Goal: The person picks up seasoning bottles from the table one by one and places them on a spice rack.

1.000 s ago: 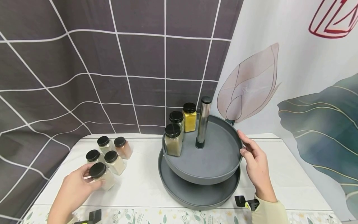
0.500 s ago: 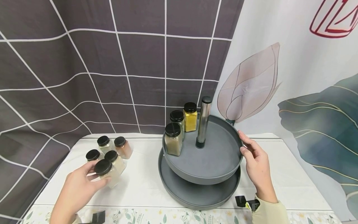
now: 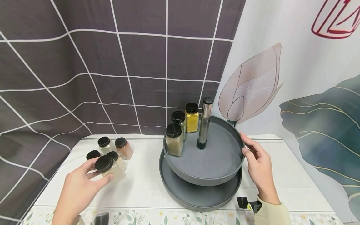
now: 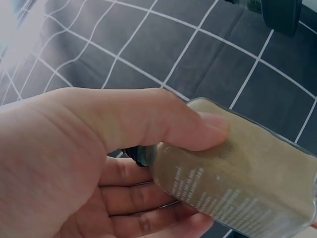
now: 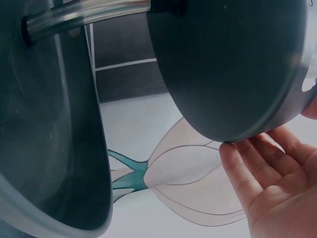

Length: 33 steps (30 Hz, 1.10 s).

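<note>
My left hand [image 3: 81, 184] holds a square glass spice jar [image 3: 113, 172] with a black lid, lifted and tilted, thumb across one face and fingers on the other side. In the left wrist view the jar [image 4: 237, 183] shows tan powder and white print. My right hand [image 3: 258, 165] touches the outer rim of the upper tray [image 3: 216, 165] of a dark grey two-tier turntable. In the right wrist view its fingertips [image 5: 230, 148] lie against the tray's side wall. Three jars stand on that tray: a yellow one [image 3: 192, 120], a green-flecked one [image 3: 182, 125] and a beige one [image 3: 174, 143].
Behind the held jar stand several black-lidded jars, among them a reddish-brown one [image 3: 125, 150] and a pale green one [image 3: 106, 146]. A metal post [image 3: 205, 122] rises from the upper tray. The lower tray [image 3: 197, 200] juts out in front. A grid-patterned curtain [image 3: 146, 62] hangs behind.
My left hand has raised the jar slightly and shifted it right and away from me, tilting it more, so it covers more of the jars behind. My right hand stays at the rim.
</note>
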Each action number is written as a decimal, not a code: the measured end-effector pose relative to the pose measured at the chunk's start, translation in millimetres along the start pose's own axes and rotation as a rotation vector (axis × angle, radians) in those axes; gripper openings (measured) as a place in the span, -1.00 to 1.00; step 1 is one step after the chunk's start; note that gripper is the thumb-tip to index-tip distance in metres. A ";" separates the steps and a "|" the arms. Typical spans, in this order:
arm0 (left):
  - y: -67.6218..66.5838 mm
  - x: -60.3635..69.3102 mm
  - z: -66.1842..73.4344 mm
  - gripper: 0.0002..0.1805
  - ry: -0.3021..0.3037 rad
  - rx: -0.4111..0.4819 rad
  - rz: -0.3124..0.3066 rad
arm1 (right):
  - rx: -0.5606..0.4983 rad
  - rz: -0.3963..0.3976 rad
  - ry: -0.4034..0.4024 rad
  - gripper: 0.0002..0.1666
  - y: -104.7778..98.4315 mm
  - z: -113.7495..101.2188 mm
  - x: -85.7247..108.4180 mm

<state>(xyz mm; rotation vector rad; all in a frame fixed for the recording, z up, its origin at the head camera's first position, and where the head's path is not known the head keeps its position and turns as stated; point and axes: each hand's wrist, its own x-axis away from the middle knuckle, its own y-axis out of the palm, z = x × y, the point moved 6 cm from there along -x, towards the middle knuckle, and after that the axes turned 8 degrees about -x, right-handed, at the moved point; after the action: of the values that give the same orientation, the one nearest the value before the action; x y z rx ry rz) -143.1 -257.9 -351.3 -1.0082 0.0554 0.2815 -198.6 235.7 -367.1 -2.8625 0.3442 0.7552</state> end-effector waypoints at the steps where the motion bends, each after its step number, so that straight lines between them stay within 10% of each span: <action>1: -0.3 0.4 1.8 -0.36 0.001 0.003 0.009 | -0.001 0.001 0.000 -0.54 -0.2 0.0 -0.1; 22: -2.1 6.6 30.9 -0.45 -0.048 0.186 0.113 | 0.023 0.030 0.011 -0.60 -2.0 -1.0 0.5; 33: -5.1 5.7 54.4 -0.42 0.048 0.232 0.188 | 0.018 0.040 0.008 -0.61 -2.8 -1.9 1.2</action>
<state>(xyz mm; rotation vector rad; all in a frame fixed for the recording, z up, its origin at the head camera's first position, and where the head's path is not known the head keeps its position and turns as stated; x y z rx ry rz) -140.9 -213.5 -319.0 -0.7793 0.2226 0.4130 -196.0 237.8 -365.8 -2.8503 0.4083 0.7441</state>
